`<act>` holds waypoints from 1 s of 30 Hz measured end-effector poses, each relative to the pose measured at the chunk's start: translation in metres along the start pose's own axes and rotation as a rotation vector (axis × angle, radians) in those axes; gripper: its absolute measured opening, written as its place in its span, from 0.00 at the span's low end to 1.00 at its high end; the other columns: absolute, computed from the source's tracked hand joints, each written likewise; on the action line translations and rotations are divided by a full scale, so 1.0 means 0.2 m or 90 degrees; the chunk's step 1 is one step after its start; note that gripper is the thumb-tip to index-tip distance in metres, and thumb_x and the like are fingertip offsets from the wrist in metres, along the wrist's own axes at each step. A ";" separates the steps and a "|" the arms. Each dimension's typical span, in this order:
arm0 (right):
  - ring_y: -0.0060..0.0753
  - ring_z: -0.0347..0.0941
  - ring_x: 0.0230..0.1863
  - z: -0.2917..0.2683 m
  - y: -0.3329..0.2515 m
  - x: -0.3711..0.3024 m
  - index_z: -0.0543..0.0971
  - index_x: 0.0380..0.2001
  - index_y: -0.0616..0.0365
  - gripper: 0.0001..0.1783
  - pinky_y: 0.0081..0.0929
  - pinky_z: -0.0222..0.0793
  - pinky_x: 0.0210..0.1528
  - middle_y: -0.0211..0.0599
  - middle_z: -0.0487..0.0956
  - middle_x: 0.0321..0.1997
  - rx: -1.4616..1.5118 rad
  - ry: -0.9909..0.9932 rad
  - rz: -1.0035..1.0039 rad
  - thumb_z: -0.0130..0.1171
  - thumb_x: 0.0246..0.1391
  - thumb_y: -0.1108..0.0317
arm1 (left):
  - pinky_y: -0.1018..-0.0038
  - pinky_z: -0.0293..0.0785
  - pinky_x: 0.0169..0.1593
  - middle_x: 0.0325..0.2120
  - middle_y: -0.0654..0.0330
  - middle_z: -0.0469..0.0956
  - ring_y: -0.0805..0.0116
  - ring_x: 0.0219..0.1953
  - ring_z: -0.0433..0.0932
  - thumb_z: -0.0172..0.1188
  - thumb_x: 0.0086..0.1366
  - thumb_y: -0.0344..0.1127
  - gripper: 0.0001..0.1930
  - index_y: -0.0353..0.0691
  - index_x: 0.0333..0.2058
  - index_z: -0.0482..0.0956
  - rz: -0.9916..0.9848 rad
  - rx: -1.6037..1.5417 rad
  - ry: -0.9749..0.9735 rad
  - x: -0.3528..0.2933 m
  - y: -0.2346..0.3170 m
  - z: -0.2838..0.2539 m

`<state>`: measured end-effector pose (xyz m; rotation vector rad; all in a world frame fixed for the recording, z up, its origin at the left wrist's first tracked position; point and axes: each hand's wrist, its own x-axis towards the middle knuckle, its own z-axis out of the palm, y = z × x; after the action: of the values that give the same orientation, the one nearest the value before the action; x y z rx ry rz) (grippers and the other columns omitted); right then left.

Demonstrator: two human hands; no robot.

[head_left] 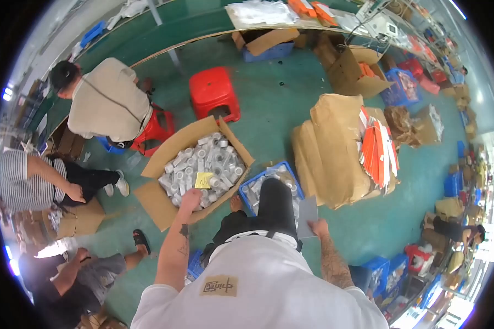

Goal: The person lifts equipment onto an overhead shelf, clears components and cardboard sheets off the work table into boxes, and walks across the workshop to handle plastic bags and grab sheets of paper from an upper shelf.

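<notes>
A big open carton (237,143) in front of me on the left is heaped with clear plastic pieces (182,170), several with round ends. My left hand (190,199) is over its near edge with fingers curled, and a yellow paper slip (204,180) with a dark mark meets the fingertips, above the pieces. Down at my right side, my right hand (319,227) grips a flat grey sheet (307,215) by its edge. Between my legs and the carton stands a blue crate (297,183) with similar clear pieces, partly hidden by my knee.
A brown paper-wrapped stack (326,148) with orange and white sheets (377,151) stands to the right. Ahead are a red stool (211,90) and a long table (192,37). People sit or stand at the left, one on a red stool (153,131). Blue crates (376,271) stand right.
</notes>
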<state>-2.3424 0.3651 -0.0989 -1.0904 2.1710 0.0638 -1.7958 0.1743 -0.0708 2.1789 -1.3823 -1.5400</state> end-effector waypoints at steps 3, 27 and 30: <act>0.53 0.77 0.43 -0.17 -0.07 0.07 0.81 0.37 0.61 0.27 0.41 0.72 0.46 0.55 0.80 0.38 0.004 0.022 -0.012 0.64 0.45 0.47 | 0.58 0.75 0.42 0.33 0.47 0.80 0.48 0.38 0.79 0.56 0.55 0.46 0.17 0.37 0.30 0.81 0.098 0.088 0.093 0.36 0.06 -0.06; 0.54 0.76 0.45 -1.09 -1.83 2.38 0.80 0.37 0.64 0.24 0.42 0.70 0.47 0.55 0.80 0.38 0.145 -0.108 -0.308 0.62 0.47 0.52 | 0.62 0.78 0.31 0.26 0.53 0.81 0.55 0.27 0.81 0.53 0.57 0.40 0.13 0.41 0.29 0.84 -0.441 0.120 0.019 0.68 0.51 0.23; 0.53 0.77 0.43 -1.10 -1.79 2.53 0.80 0.37 0.64 0.24 0.41 0.71 0.46 0.54 0.81 0.37 0.114 -0.104 -0.258 0.63 0.45 0.52 | 0.64 0.76 0.22 0.20 0.55 0.79 0.59 0.18 0.79 0.52 0.60 0.41 0.14 0.39 0.32 0.83 -0.528 0.029 -0.118 0.59 0.94 0.39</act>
<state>-2.4123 -0.2871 -0.1493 -1.3469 1.7411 -0.2131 -1.9632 0.0098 -0.0799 2.8924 -0.5222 -1.9844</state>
